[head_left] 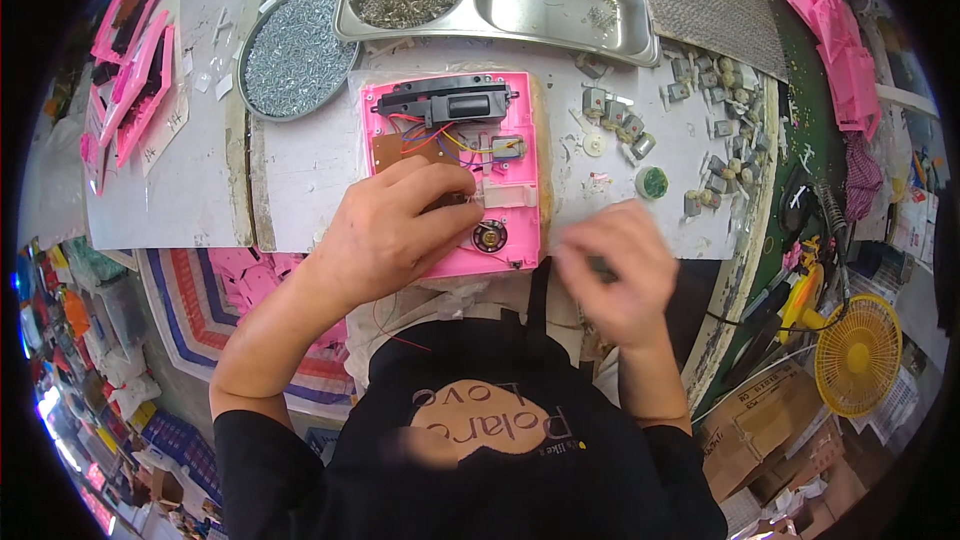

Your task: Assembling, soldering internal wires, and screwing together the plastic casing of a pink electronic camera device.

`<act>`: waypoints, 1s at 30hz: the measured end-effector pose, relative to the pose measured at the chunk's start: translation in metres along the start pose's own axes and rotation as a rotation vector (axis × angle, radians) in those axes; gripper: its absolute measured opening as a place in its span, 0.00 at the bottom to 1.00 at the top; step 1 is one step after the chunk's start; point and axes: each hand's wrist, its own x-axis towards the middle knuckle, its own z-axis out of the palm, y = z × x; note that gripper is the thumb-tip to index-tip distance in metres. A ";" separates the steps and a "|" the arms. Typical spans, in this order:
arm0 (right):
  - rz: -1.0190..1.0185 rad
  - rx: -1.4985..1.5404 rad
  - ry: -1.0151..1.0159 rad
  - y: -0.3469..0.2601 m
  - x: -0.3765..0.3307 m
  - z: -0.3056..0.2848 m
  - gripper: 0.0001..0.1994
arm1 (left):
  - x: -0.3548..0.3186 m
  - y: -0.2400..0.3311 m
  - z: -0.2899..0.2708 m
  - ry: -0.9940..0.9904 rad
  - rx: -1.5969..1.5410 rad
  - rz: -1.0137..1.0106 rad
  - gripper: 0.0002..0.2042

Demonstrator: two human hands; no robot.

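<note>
A pink plastic housing (530, 220) lies open in front of me, its inside facing up. It holds a black plastic unit (470, 107), a brown circuit board (405, 150), coloured wires (430, 132), a small motor (508, 147) and a round black part (489, 236). My left hand (400, 225) rests over the lower left of the housing, fingers pinched beside a pale strip (510, 197). What they grip is hidden. Just right of the housing, my right hand (630, 275) is curled and smeared by motion, so its grip is unclear.
Behind the housing stand a round tray of small screws (300, 55) and a steel compartment tray (500, 32) with springs. Several small motors (720, 130) and a round green-topped piece (652, 183) lie to the right. A yellow fan (858, 358) is at far right; pink shells (145, 90) at left.
</note>
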 end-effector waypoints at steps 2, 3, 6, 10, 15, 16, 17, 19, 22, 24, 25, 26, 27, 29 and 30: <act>0.295 0.058 0.228 0.019 -0.025 -0.022 0.07 | 0.000 0.003 0.000 0.005 -0.001 -0.037 0.13; 0.521 0.053 0.447 0.023 -0.035 -0.043 0.06 | 0.002 0.004 -0.001 0.007 -0.007 -0.051 0.12; 0.631 0.389 0.931 0.092 -0.082 -0.141 0.07 | 0.002 0.006 0.001 0.005 -0.009 -0.080 0.10; 0.645 0.504 1.172 0.134 -0.119 -0.247 0.13 | 0.006 0.006 0.001 -0.013 -0.007 -0.062 0.09; 0.589 0.184 1.110 0.175 -0.124 -0.300 0.17 | 0.012 0.008 0.002 -0.051 0.024 -0.044 0.09; 0.593 0.138 1.169 0.164 -0.114 -0.294 0.18 | 0.014 0.008 0.001 -0.070 0.029 -0.043 0.09; 0.600 0.092 1.226 0.146 -0.107 -0.280 0.19 | 0.015 0.009 -0.001 -0.091 0.035 -0.047 0.09; 0.595 0.012 1.255 0.124 -0.129 -0.282 0.17 | 0.016 0.009 -0.003 -0.125 0.036 -0.054 0.09; 0.402 0.390 1.086 0.100 -0.172 -0.291 0.16 | 0.016 0.006 -0.006 -0.157 0.036 -0.057 0.08; 0.263 0.595 0.751 0.081 -0.170 -0.264 0.15 | 0.016 0.004 -0.006 -0.175 0.041 -0.042 0.08; 0.225 0.591 0.680 0.068 -0.161 -0.242 0.14 | 0.017 0.004 -0.007 -0.185 0.048 -0.040 0.08; 0.233 0.493 0.683 0.050 -0.134 -0.198 0.14 | 0.020 0.005 -0.008 -0.198 0.056 -0.035 0.08; 0.238 0.414 0.687 0.039 -0.110 -0.152 0.13 | 0.020 0.008 -0.007 -0.214 0.081 -0.037 0.08; 0.236 0.347 0.508 0.019 -0.076 -0.095 0.15 | 0.023 0.007 -0.006 -0.224 0.076 -0.024 0.07; 0.257 0.395 0.426 0.001 -0.054 -0.069 0.12 | 0.023 0.007 -0.008 -0.227 0.079 -0.024 0.07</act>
